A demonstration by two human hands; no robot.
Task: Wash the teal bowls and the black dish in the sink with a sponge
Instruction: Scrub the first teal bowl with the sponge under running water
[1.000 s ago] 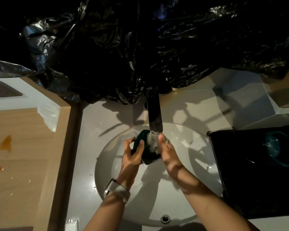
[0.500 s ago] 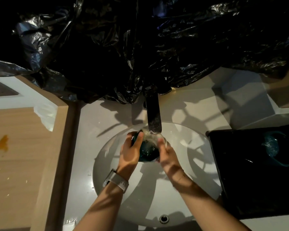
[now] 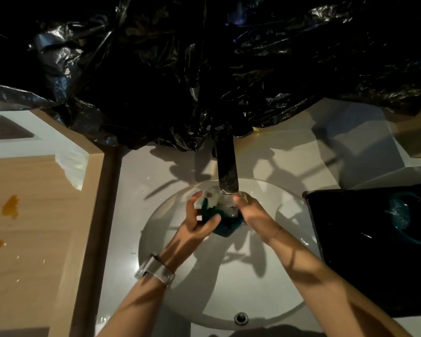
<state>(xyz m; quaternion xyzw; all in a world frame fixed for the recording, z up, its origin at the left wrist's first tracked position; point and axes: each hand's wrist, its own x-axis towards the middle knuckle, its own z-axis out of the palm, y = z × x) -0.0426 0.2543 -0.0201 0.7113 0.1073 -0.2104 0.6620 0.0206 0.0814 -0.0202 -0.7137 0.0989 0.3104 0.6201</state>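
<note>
Head view. A teal bowl (image 3: 223,222) is held over the white sink (image 3: 156,229), directly under the spout of the faucet (image 3: 226,171), with water and foam running over it. The left hand (image 3: 195,224) has a closed grip on the bowl, thumb curled over its near rim and fingers round the far side. The right hand (image 3: 249,212) is against the bowl's right side; its fingers curl at the wet rim, apparently pinching it, though foam and glare obscure the contact. A watch (image 3: 157,271) sits on the left wrist. A second teal bowl (image 3: 404,217) rests on the black dish (image 3: 350,251), which lies on the desk (image 3: 289,161) just right of the sink. Black plastic sheeting (image 3: 204,69) hangs behind the faucet. An orange stain (image 3: 10,206) marks the wooden surface (image 3: 34,239) at left.
</note>
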